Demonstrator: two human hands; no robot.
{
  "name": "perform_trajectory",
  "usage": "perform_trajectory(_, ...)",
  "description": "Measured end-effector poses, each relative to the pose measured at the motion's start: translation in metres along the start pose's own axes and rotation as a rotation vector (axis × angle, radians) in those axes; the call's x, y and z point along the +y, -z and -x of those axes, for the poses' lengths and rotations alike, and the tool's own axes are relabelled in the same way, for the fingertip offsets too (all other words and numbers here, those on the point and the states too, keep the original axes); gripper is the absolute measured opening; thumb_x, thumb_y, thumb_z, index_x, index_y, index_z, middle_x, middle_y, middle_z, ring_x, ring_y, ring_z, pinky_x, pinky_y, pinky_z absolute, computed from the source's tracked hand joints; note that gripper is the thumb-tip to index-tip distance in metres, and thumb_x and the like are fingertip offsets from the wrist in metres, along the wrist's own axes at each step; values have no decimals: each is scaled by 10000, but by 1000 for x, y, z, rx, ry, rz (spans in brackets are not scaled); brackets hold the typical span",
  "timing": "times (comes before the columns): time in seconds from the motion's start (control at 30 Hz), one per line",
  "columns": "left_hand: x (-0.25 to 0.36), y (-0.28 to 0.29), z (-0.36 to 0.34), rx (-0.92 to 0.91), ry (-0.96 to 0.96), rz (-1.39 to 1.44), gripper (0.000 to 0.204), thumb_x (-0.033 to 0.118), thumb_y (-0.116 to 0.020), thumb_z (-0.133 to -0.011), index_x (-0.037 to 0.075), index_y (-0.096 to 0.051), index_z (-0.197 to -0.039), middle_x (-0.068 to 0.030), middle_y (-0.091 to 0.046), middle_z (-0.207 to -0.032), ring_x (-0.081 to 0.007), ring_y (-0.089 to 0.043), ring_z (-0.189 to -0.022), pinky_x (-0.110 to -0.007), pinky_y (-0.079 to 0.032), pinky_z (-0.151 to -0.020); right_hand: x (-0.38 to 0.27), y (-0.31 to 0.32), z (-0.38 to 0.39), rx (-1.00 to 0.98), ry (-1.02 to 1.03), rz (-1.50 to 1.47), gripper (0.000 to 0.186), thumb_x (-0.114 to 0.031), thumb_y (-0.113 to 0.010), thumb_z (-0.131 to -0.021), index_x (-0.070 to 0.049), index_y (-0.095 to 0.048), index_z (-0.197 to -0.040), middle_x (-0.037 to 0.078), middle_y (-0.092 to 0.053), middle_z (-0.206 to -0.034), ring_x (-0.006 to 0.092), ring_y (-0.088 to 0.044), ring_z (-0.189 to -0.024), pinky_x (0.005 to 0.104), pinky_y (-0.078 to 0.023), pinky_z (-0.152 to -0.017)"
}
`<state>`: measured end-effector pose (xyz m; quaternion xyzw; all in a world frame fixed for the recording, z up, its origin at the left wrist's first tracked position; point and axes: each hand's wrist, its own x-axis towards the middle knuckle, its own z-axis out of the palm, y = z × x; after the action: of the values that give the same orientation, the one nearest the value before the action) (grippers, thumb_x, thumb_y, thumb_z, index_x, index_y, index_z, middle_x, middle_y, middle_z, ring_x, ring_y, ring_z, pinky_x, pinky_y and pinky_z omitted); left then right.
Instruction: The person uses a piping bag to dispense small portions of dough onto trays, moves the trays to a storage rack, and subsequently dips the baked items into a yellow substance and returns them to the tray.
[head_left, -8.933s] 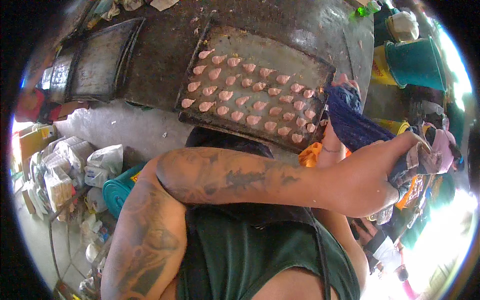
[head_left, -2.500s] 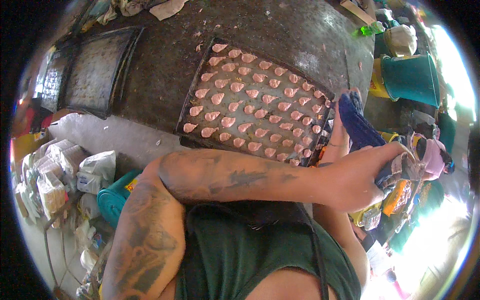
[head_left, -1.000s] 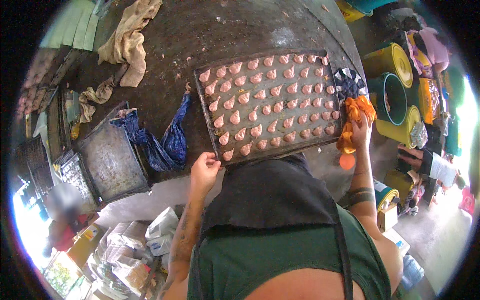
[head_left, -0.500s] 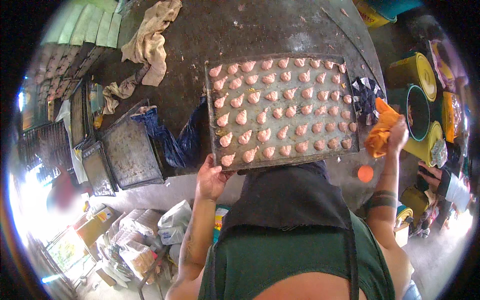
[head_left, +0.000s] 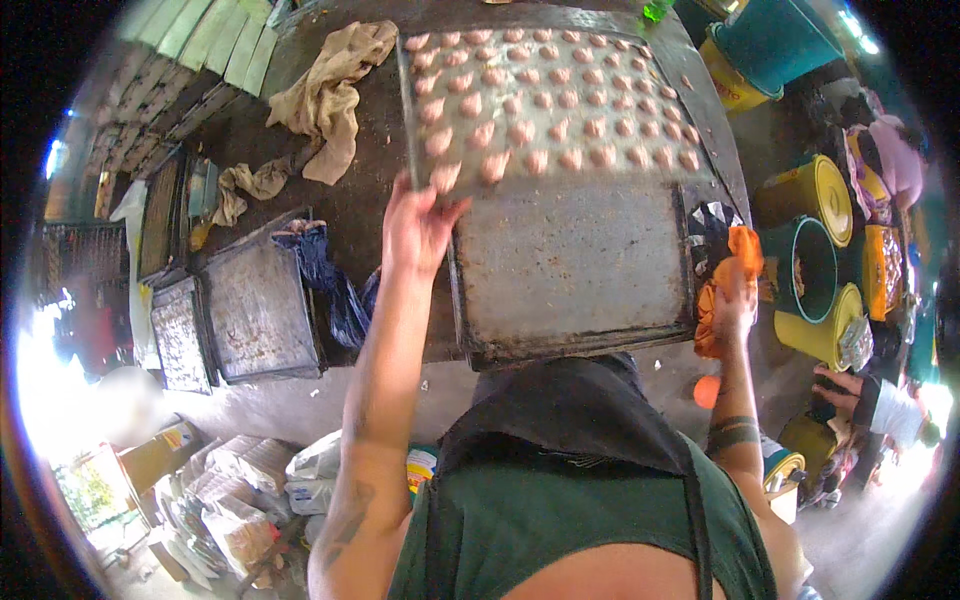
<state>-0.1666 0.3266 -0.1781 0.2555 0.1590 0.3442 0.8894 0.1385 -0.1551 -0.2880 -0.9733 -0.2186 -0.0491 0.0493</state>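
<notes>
A dark-rimmed baking tray (head_left: pixel 510 105) carries rows of pink dough dollops with drawn-out tips. My left hand (head_left: pixel 415 230) is closed on its near left corner, thumb pointing right. The tray is slightly blurred and lies over the far part of the table. Directly nearer to me, a bare baking tray (head_left: pixel 575 270) tops a stack at the table's front edge; the dough tray's near edge meets or overlaps its far side. To the right of the stack, my right hand (head_left: pixel 738 300) grips a bunched orange cloth bag (head_left: pixel 708 325).
Dark blue plastic (head_left: pixel 335 285) and worn trays (head_left: pixel 260 300) lie left of the stack. Beige cloth (head_left: pixel 335 105) rests on the table (head_left: pixel 370 190). Yellow buckets (head_left: pixel 820 200) and a teal bucket (head_left: pixel 805 270) stand at right. Another person's hand (head_left: pixel 840 390) shows at lower right.
The dough tray has moved away from me with my left hand, uncovering the bare tray beneath. My right hand has shifted left with the orange cloth bag, nearer the stack.
</notes>
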Motion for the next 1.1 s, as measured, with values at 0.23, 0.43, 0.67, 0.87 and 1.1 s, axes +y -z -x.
perform_trajectory(0.23,-5,45,-112,68,-53,-186,630,66,-632,-880,-22,-299,-1408,-234,-507,-1312,-388,-534,-1220,-583,-478,-988,-28,12,-64,-62,-428,-126,577,-467,-265,-1047,-33,-630,-1152,244,-686,-991,454,-660,-880,510,-520,-774)
perform_trajectory(0.43,42,47,8,207,-138,-1063,804,354,-744,-850,-2,-375,-1469,-225,-371,-1520,-330,-360,-1414,-408,-314,-1140,-16,33,-67,-155,40,-207,407,-185,-475,-934,-183,-542,-1336,135,-613,-1294,323,-587,-1171,409,-426,-1028)
perform_trajectory(0.67,145,165,121,935,-11,-1779,590,351,-748,-793,-9,-592,-1234,-238,-634,-1171,-383,-577,-1158,-434,-454,-996,-226,113,-88,255,462,39,443,-231,-681,-854,-172,-597,-1286,182,-563,-1328,386,-485,-1276,494,-391,-1063)
perform_trajectory(0.87,138,149,62,1049,130,-2202,714,504,-744,-751,-5,-606,-1231,-245,-461,-1387,-433,-404,-1331,-560,-383,-1049,-476,58,12,-298,1251,-628,401,-174,-732,-775,-86,-661,-1160,145,-611,-1211,345,-527,-1218,464,-395,-1065)
perform_trajectory(1.1,176,167,121,732,-518,-717,442,173,-692,-774,-12,-632,-1170,-174,-694,-1046,-253,-657,-1012,-381,-480,-965,-557,-3,81,-336,1568,-314,316,-125,-642,-799,-139,-649,-1115,67,-628,-1069,306,-566,-1145,545,-290,-1126)
